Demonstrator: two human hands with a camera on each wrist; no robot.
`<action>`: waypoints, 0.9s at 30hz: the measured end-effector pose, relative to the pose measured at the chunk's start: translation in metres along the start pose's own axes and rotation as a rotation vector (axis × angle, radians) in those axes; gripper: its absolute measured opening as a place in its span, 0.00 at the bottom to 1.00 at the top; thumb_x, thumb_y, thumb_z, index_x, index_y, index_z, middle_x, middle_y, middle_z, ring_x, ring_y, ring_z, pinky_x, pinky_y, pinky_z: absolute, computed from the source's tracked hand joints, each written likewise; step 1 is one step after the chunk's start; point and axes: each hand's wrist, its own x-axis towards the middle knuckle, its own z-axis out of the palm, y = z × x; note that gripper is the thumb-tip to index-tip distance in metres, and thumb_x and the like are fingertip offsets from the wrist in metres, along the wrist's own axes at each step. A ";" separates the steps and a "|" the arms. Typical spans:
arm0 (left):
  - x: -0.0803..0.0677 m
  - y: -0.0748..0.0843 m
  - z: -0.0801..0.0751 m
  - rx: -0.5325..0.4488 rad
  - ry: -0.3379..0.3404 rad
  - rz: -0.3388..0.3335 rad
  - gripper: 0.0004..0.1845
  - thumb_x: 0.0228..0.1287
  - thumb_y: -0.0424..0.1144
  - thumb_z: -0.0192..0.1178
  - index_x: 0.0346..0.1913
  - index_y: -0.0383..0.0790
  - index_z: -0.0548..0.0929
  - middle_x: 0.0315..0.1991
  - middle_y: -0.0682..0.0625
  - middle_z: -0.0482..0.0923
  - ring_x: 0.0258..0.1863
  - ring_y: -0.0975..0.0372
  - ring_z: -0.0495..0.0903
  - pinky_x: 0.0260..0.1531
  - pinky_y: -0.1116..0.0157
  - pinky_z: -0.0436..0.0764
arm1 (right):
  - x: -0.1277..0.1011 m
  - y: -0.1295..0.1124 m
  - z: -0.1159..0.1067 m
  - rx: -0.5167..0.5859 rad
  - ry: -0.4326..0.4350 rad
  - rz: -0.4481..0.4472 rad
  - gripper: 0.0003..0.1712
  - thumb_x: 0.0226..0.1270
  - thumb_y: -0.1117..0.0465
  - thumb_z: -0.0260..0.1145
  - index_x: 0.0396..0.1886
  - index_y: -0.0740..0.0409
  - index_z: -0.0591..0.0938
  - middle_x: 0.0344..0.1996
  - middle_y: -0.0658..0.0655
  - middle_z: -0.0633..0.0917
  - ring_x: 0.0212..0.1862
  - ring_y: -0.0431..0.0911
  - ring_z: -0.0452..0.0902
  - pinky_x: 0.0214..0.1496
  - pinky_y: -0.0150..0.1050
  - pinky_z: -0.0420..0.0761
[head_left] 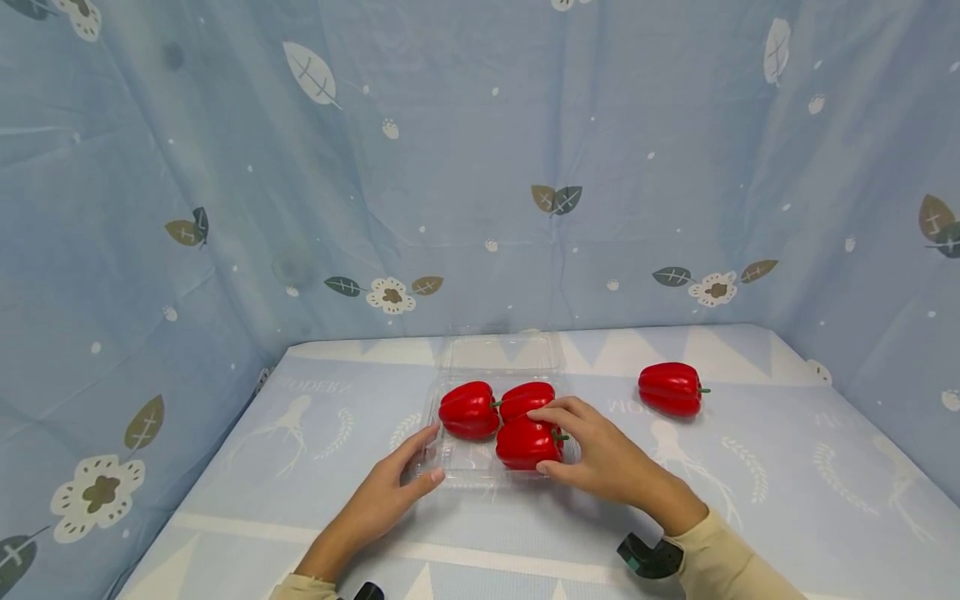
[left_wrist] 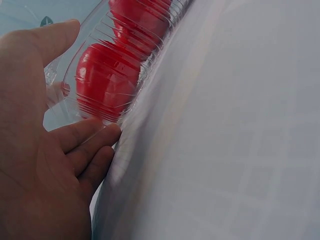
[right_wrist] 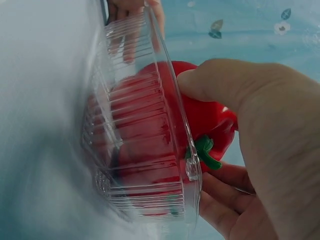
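A clear plastic clamshell box [head_left: 465,468] sits open mid-table with three red bell peppers inside. My right hand [head_left: 542,442] grips the front pepper [head_left: 521,446], fingers over its top and thumb under its near side; the right wrist view shows that pepper [right_wrist: 210,117] with its green stem at the box rim [right_wrist: 192,170]. My left hand [head_left: 429,454] rests with straight fingers against the box's front left corner. In the left wrist view its fingers [left_wrist: 87,136] touch the ribbed box wall [left_wrist: 150,47]. The other two peppers [head_left: 468,410] [head_left: 527,397] lie behind.
A fourth red pepper [head_left: 671,388] lies loose on the table to the right of the box. The box's lid [head_left: 501,352] lies flat behind it. Blue patterned cloth covers the table [head_left: 787,483] and hangs as walls on three sides.
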 end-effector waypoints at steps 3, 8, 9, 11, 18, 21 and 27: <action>0.000 0.000 0.000 0.004 0.002 0.001 0.36 0.60 0.57 0.62 0.71 0.60 0.63 0.68 0.57 0.64 0.66 0.56 0.66 0.65 0.48 0.63 | 0.000 0.000 -0.001 -0.005 -0.007 -0.003 0.35 0.51 0.53 0.76 0.61 0.39 0.74 0.53 0.41 0.72 0.53 0.36 0.70 0.49 0.36 0.81; 0.000 0.000 0.000 0.007 0.005 0.000 0.36 0.60 0.58 0.62 0.71 0.60 0.63 0.68 0.56 0.64 0.66 0.56 0.66 0.64 0.47 0.63 | 0.000 0.001 -0.001 -0.024 -0.014 -0.010 0.34 0.52 0.54 0.75 0.61 0.38 0.74 0.53 0.40 0.72 0.53 0.35 0.69 0.50 0.36 0.80; 0.000 0.000 0.000 0.006 0.005 -0.001 0.36 0.60 0.58 0.62 0.71 0.60 0.63 0.68 0.56 0.64 0.66 0.56 0.66 0.65 0.47 0.63 | -0.001 0.001 -0.001 -0.023 -0.016 -0.010 0.34 0.52 0.54 0.74 0.61 0.38 0.74 0.53 0.40 0.72 0.53 0.35 0.69 0.50 0.37 0.80; 0.000 0.000 0.000 0.005 0.005 -0.001 0.36 0.60 0.57 0.62 0.71 0.60 0.63 0.68 0.56 0.64 0.66 0.56 0.66 0.65 0.47 0.63 | -0.001 0.001 -0.001 -0.020 -0.019 -0.005 0.33 0.52 0.54 0.74 0.60 0.38 0.75 0.53 0.40 0.71 0.52 0.35 0.69 0.50 0.37 0.80; 0.000 0.000 0.000 0.003 0.003 -0.005 0.36 0.60 0.57 0.62 0.71 0.60 0.63 0.69 0.57 0.64 0.67 0.56 0.65 0.65 0.48 0.62 | 0.000 0.001 -0.001 -0.021 -0.014 0.012 0.33 0.52 0.53 0.74 0.60 0.38 0.75 0.52 0.40 0.71 0.51 0.34 0.70 0.51 0.37 0.80; 0.000 -0.001 0.000 0.010 0.002 -0.011 0.35 0.60 0.58 0.62 0.70 0.62 0.63 0.69 0.57 0.63 0.67 0.56 0.64 0.65 0.49 0.63 | -0.001 0.001 -0.001 -0.023 -0.018 0.011 0.32 0.52 0.53 0.74 0.59 0.39 0.76 0.53 0.40 0.72 0.52 0.34 0.69 0.51 0.37 0.80; 0.001 -0.001 0.000 0.013 0.000 -0.017 0.36 0.59 0.59 0.62 0.70 0.63 0.63 0.69 0.57 0.62 0.68 0.56 0.63 0.65 0.49 0.62 | -0.001 0.000 -0.005 -0.007 -0.046 0.026 0.30 0.55 0.52 0.73 0.59 0.40 0.76 0.53 0.40 0.72 0.53 0.35 0.69 0.52 0.39 0.80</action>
